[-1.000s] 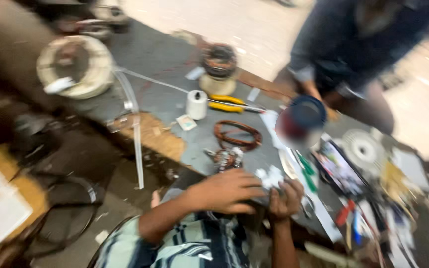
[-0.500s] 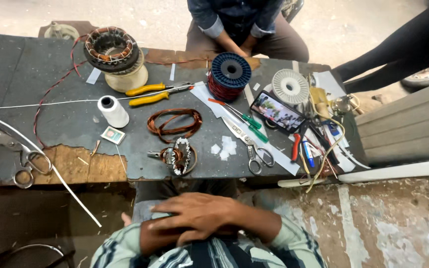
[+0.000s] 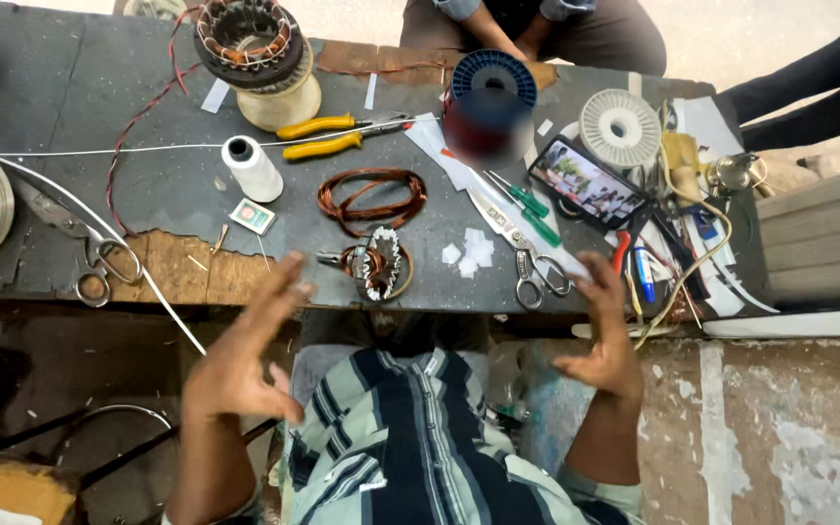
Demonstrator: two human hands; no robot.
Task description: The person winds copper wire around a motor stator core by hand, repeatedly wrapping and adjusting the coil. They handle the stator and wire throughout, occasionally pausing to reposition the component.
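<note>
My left hand [image 3: 245,360] is raised in front of the near edge of the dark workbench [image 3: 148,185], fingers apart and empty. My right hand [image 3: 603,335] hovers at the same edge on the right, also spread and holding nothing. Between them on the bench lies a small motor stator with copper winding [image 3: 376,262], with a loose coil of copper wire [image 3: 371,199] just behind it. Small white paper pieces [image 3: 471,251] and grey scissors [image 3: 527,258] lie close to my right hand.
Yellow-handled pliers [image 3: 328,136], a white thread spool [image 3: 250,167], a large stator on a cream spool [image 3: 255,53], a blue wire spool [image 3: 490,92], a phone [image 3: 585,182], green screwdrivers [image 3: 522,199] and big shears [image 3: 85,248] crowd the bench. Another person [image 3: 537,29] sits opposite.
The camera has settled. My hands were together over my lap half a second ago; now both have lifted apart, open, toward the bench edge.
</note>
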